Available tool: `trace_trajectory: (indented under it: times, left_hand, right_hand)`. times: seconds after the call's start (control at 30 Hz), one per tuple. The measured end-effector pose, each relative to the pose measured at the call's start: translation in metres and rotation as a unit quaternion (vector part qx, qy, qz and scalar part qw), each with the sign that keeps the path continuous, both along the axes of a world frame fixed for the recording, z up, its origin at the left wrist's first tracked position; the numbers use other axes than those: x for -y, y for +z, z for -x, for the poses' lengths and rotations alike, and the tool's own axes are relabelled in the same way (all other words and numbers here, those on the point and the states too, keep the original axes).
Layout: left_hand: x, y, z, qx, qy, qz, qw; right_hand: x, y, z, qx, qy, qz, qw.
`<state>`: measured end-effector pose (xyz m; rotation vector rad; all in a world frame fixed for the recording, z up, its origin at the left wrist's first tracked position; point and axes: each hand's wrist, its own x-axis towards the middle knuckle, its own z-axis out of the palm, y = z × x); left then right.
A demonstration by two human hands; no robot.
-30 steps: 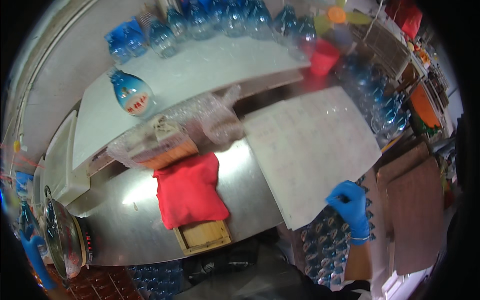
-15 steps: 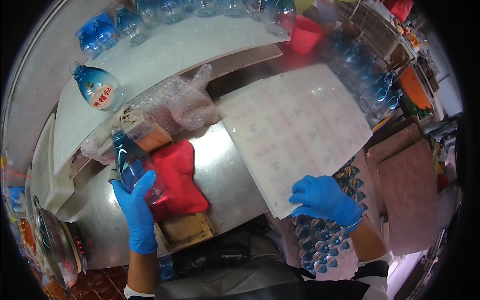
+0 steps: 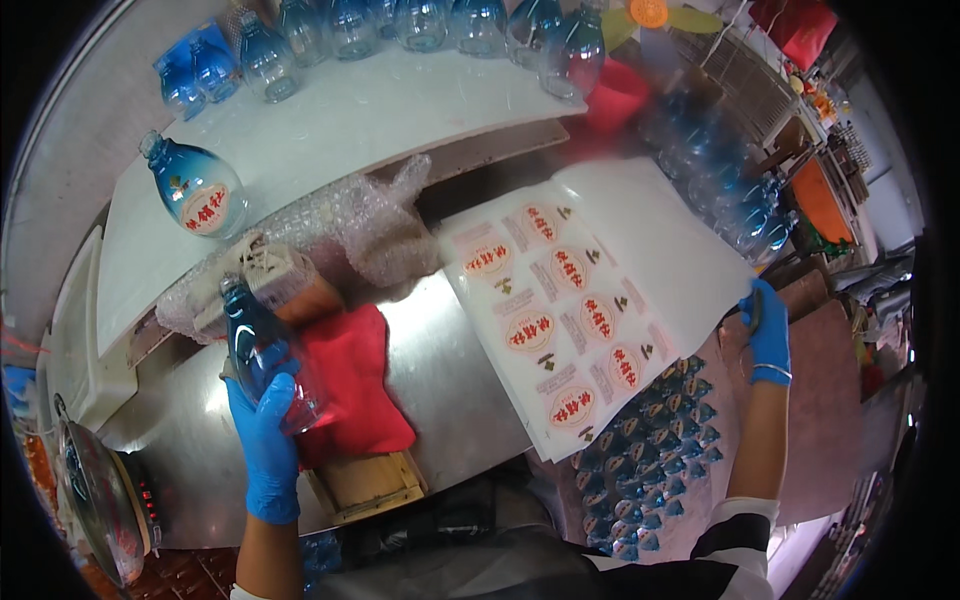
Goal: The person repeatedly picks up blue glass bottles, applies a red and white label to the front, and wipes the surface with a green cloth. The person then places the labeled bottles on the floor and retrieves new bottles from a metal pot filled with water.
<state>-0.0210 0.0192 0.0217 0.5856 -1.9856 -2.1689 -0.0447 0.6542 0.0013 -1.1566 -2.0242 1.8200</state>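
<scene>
Cover sheet (image 3: 650,225): is now standing drawn back toward one to two o'clock, where half a second ago it was lying flat over the stack.
Printed sheet (image 3: 565,320): is showing its rows of red-and-white emblems bare, just off the picture's centre toward four o'clock; this is probably putting single emblems within reach.
Right hand (image 3: 768,340): is sitting at three o'clock from the emblems, having shifted outward from the stack's near corner; its gloved fingers are curling closed at the cover sheet's outer corner, seemingly pinching it, though the exact contact is hard to tell.
Left hand (image 3: 265,440): is gripping the blue bottle, thumb on the near side and fingers wrapping the far side, only as wide as its body.
Blue bottle (image 3: 262,345): is tilting, its neck pointing toward eleven o'clock, with no emblem visible on the side in view.
Red cloth (image 3: 350,385): is lying at two o'clock from the left hand, partly behind the bottle's base.
Labelled bottle (image 3: 200,200): is resting at eleven o'clock from the held one.
</scene>
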Motion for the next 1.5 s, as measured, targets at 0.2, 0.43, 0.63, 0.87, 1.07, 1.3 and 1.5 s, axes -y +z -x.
trace_trajectory:
  times: [0.2,0.43,0.63,0.87,1.07,1.3,1.5]
  left_hand:
    - [-0.005,0.005,-0.003,-0.012,0.021,0.030,0.999]
    - [0.001,-0.003,-0.005,-0.006,0.053,0.063,0.997]
    - [-0.008,0.005,-0.003,0.037,0.066,0.077,0.994]
    - [0.001,0.002,-0.001,-0.006,0.026,0.052,0.998]
    - [0.019,-0.015,0.001,-0.055,-0.011,0.046,0.997]
    - [0.025,-0.029,0.009,-0.035,-0.022,0.079,0.996]
    - [-0.031,0.030,-0.025,-0.017,-0.117,0.199,0.973]
  right_hand:
    - [0.149,0.021,0.024,-0.010,0.121,-0.622,0.773]
    - [0.225,0.033,0.048,0.177,0.336,-0.682,0.624]
    - [0.233,-0.005,0.065,0.024,0.454,-0.671,0.586]
    - [0.170,0.116,0.059,0.023,0.231,-0.720,0.654]
    - [0.134,0.221,-0.117,-0.098,0.015,-0.617,0.781]
    - [0.129,0.117,-0.296,0.152,0.044,-0.524,0.837]
    - [0.196,-0.099,-0.203,0.047,0.204,-0.284,0.936]
